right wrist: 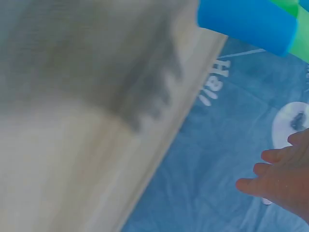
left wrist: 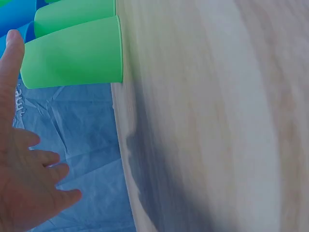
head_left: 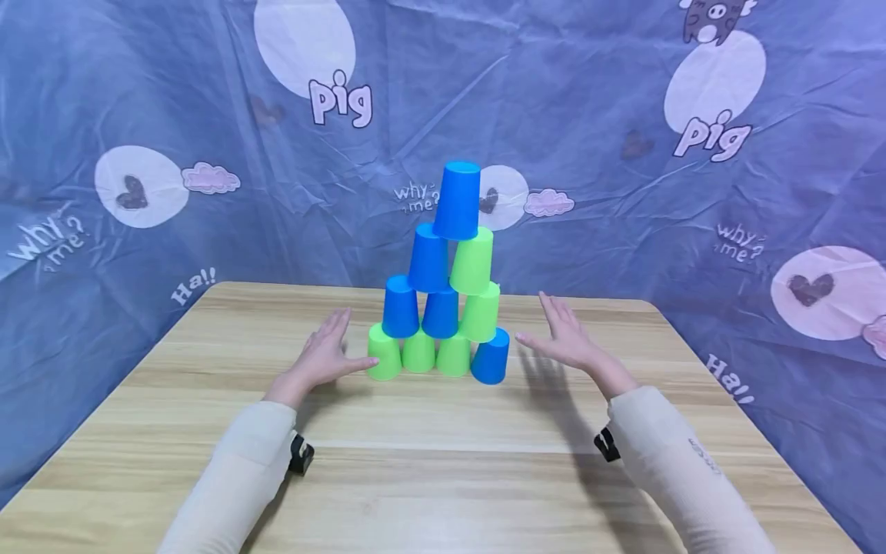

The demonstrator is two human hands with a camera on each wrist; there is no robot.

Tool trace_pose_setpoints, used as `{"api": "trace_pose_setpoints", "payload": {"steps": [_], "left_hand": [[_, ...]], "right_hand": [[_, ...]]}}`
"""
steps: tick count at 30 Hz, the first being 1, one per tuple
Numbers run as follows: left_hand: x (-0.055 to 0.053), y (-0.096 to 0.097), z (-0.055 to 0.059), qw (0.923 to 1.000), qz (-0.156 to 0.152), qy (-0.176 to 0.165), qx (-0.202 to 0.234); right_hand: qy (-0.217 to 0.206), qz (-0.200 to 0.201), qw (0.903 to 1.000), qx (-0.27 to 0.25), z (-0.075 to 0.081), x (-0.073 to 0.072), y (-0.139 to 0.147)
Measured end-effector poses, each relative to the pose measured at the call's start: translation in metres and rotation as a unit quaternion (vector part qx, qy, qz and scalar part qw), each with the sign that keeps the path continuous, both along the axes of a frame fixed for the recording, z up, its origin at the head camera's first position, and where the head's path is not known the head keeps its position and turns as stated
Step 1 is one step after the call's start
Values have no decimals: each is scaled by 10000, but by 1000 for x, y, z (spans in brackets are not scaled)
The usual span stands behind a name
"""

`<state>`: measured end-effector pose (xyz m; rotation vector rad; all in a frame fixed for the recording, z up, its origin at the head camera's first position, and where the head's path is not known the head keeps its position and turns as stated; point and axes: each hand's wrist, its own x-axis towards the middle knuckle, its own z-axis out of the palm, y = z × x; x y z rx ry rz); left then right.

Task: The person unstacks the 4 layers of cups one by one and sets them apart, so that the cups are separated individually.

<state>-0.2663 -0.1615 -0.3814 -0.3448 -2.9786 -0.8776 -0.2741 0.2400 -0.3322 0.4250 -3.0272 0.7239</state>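
Blue and green plastic cups are stacked upside down as a pyramid, with a single blue cup (head_left: 460,201) on top. My left hand (head_left: 321,358) is spread beside the left end of the bottom row, its thumb overlapping the green cup (head_left: 384,354) in the head view. In the left wrist view that green cup (left wrist: 72,53) lies past the raised thumb. Right of the stack, my right hand (head_left: 564,338) is held with fingers extended, its thumb pointing at the blue end cup (head_left: 490,358). Neither hand grips anything. The right wrist view shows this blue cup (right wrist: 246,21) apart from the right hand.
The stack stands on a wood-grain table (head_left: 429,477), toward its far edge. A blue patterned cloth (head_left: 588,92) hangs behind the table and along its sides. Each sleeve has a black wrist device (head_left: 301,454) under it.
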Motion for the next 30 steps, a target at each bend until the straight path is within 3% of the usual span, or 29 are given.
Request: {"api": "trace_pose_setpoints", "payload": {"steps": [7,15,22,30], "left_hand": [[-2,8,-6,9935,-150,-148,1116],[-5,16,-10,9810,-168,-483,1871],[-10,21,-11,9675,-254,-585,2445],[-11,23,-16,9494,-392,-671,3044]], "right_hand": [[111,138,9993,-333,34,-9,-13],[248,-11,9958,-879,86,-16,-38],[462,-104,9839,-1726,120,-23,-57],[553,-184,9662,-2512,139,-27,-76]]}}
